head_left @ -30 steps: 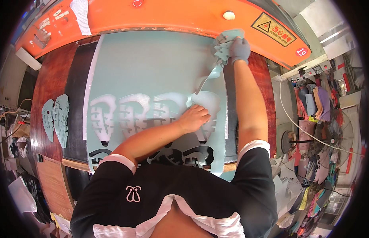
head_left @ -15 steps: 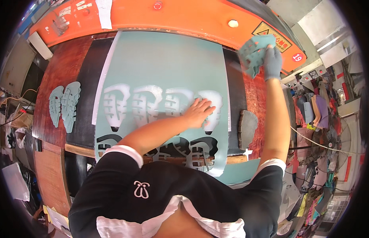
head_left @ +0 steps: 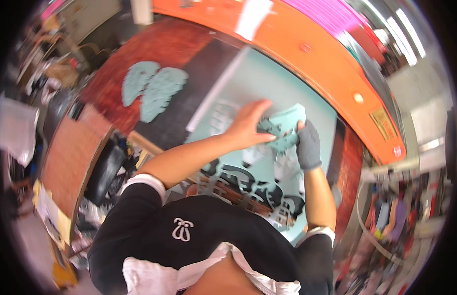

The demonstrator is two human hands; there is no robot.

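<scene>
My right hand [head_left: 309, 145], in a grey glove with the thumb tip bare, grips several teal cut-out pieces [head_left: 287, 127] with slotted edges, like shoe-upper parts. Bare and slightly blurred, my left hand [head_left: 245, 127] is spread at their left side, thumb and fingers apart; whether it touches them I cannot tell. Below both hands lies a teal sheet [head_left: 267, 73] with rows of cut-out openings, over a white layer. To the left, two piles of similar teal pieces, a larger pile [head_left: 162, 93] and a smaller pile [head_left: 137, 82], rest on the table.
An orange machine beam [head_left: 307, 46] spans the far side of the red-and-black table [head_left: 110, 91]. A brown board [head_left: 73, 162] stands at the near left, beside clutter. Hanging coloured pieces [head_left: 390, 216] and a pale cable [head_left: 368, 228] are at the right.
My view has turned left. My right hand has brought the teal pieces from the far right to over the sheet. My left hand has lifted off the sheet and come beside them.
</scene>
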